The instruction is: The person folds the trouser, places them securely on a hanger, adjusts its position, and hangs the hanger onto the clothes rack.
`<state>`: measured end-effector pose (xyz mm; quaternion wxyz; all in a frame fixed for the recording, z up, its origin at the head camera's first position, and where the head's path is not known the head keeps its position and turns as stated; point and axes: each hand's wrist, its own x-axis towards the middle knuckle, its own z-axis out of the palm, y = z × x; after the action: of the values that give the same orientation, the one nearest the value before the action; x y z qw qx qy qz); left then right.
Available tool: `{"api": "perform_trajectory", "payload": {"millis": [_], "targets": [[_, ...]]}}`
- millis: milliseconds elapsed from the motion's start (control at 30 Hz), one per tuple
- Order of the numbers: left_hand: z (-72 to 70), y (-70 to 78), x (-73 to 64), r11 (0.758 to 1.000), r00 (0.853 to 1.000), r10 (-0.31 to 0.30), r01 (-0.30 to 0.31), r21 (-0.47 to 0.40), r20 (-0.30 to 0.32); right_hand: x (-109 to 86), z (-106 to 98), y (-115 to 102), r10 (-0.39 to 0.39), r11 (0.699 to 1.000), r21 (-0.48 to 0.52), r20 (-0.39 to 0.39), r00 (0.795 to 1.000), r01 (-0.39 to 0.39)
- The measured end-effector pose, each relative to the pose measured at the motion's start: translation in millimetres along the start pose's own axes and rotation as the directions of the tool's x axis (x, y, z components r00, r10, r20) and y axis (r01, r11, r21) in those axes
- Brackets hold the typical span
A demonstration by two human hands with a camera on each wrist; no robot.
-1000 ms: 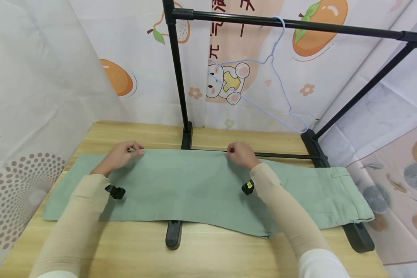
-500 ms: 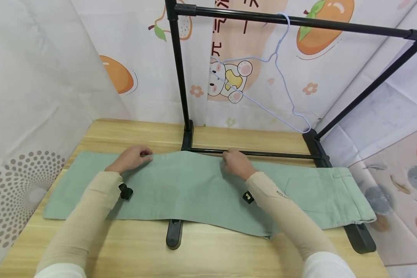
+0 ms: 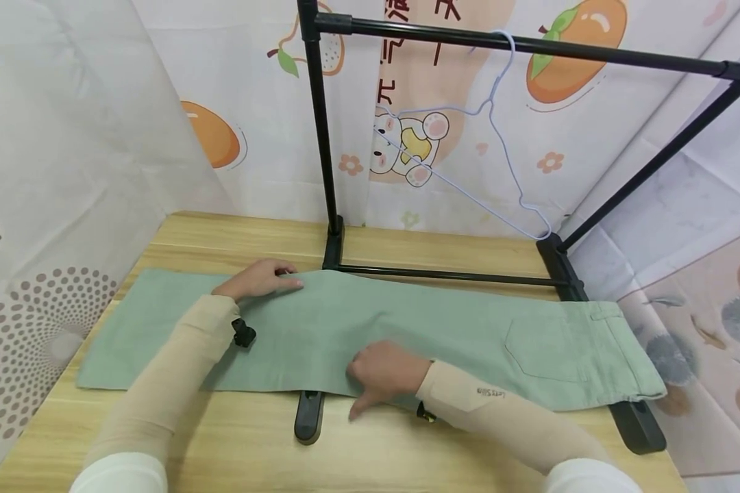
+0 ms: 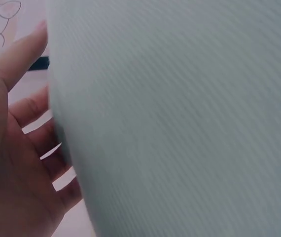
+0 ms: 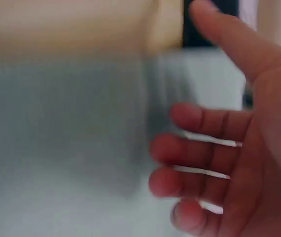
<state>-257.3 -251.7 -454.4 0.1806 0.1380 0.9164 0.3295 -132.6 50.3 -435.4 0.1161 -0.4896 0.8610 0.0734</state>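
Observation:
Pale green trousers (image 3: 456, 329), folded lengthwise, lie across the table, waistband to the right. A back pocket shows near that end. At their far edge, left of centre, my left hand (image 3: 259, 279) rests with thumb extended on the cloth; its fingers (image 4: 39, 136) reach loosely behind the edge in the left wrist view. My right hand (image 3: 387, 373) is over the near edge, just right of centre, thumb apart towards the table. The right wrist view shows its fingers (image 5: 180, 182) loosely bent and spread, nothing between them. Whether it touches the cloth cannot be told.
A black clothes rack (image 3: 323, 137) stands on the wooden table (image 3: 234, 445), its feet partly under the trousers. From its top rail hangs a thin light-blue wire hanger (image 3: 493, 96). Printed curtains (image 3: 74, 123) enclose the back and sides.
The right hand has left the far edge and come towards me and left, to the near edge. The left hand has slid right along the far edge. The cloth between now looks slightly rumpled.

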Motion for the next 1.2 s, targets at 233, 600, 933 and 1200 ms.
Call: {"api": "perform_trajectory", "payload": {"millis": [233, 600, 933, 1200], "targets": [[4.8, 12.6, 8.2, 0.999, 0.999, 0.04, -0.04, 0.005, 0.017, 7.4, 9, -26, -0.015, 0.992, -0.124, -0.202, 0.979, -0.01], [14.0, 30.6, 17.0, 0.996, 0.988, 0.08, -0.075, 0.046, -0.132, 15.1, 5, -38, -0.087, 0.945, -0.327, -0.224, 0.971, 0.009], [8.5, 25.5, 8.9, 0.998, 0.995, 0.036, -0.031, 0.048, -0.098, 10.3, -2, 3, 0.055, 0.994, 0.098, -0.064, 0.996, -0.049], [-0.9, 2.7, -2.7, 0.994, 0.998, -0.018, 0.026, 0.111, -0.068, -30.4, 19, 41, 0.253, 0.955, 0.121, 0.153, 0.955, -0.272]]}}
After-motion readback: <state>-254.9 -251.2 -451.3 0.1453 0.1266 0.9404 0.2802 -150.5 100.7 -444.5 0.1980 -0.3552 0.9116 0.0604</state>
